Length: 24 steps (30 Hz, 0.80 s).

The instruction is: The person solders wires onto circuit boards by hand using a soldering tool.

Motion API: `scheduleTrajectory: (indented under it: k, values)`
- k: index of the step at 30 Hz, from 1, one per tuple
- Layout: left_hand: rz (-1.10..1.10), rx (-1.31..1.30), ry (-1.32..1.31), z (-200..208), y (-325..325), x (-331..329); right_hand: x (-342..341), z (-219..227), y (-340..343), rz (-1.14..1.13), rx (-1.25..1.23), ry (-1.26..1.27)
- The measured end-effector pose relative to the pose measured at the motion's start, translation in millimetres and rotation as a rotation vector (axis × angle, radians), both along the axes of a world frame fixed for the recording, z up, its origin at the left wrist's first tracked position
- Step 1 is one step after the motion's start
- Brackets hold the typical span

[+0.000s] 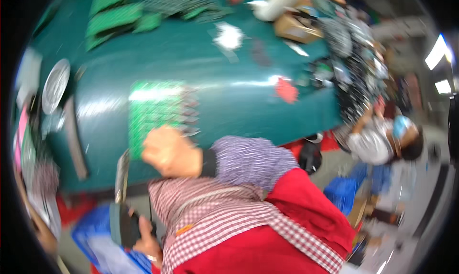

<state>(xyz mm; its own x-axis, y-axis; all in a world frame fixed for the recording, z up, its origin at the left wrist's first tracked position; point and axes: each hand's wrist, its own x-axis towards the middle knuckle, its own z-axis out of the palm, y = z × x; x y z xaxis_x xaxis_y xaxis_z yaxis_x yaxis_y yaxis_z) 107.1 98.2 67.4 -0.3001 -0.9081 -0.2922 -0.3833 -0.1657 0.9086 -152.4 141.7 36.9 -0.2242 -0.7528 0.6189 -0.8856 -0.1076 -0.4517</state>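
Looking down through a heavily blurred, tilted view, we see our right hand [168,152] resting on the near edge of a green perforated panel [154,116], probably a circuit board, which lies flat on the teal worktable [239,102]. The hand is loosely curled with its knuckles up; whether the fingers pinch the panel's edge or only press on it, we cannot tell. Our left hand [146,243] is down below the table edge, beside our checked apron [224,221], closed around a dark, chunky handheld object [123,224] whose kind the blur hides. A thin metal strip [122,176] hangs near the table edge between the two hands.

Judging how far the work has come, we think it is at an early or middle point: one panel is laid out in front of us, with a row of small grey pieces [190,112] just beside its right edge, while a stack of similar green panels [114,16] waits well apart at the far side of the table. We cannot say whether those are finished or untouched. A round metal dish [55,85] sits at the left end, and another person [382,140] is at work off to the right.
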Motion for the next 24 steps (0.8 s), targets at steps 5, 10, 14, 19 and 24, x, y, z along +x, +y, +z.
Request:
scheduleTrajectory:
  k: [5,10,14,19,24]
  values:
    - [-0.239,0.143,-0.803,-28.7,-49.3,29.5,6.0,-13.2,8.8,-0.061,0.019,0.075]
    - [-0.745,-0.296,-0.295,-54.7,-56.3,42.3,4.2,-12.5,9.6,-0.093,-0.025,0.097]
    - [-0.829,-0.26,-0.228,-54.6,-56.9,35.7,7.9,-16.6,-5.5,-0.047,-0.051,0.05]
    - [-0.719,-0.275,-0.214,-54.7,-63.1,16.9,6.0,-13.1,5.1,-0.059,0.006,0.024]
    - [-0.528,-0.151,-0.358,6.0,-44.2,-35.1,5.1,-3.9,10.9,-0.042,-0.003,-0.009]
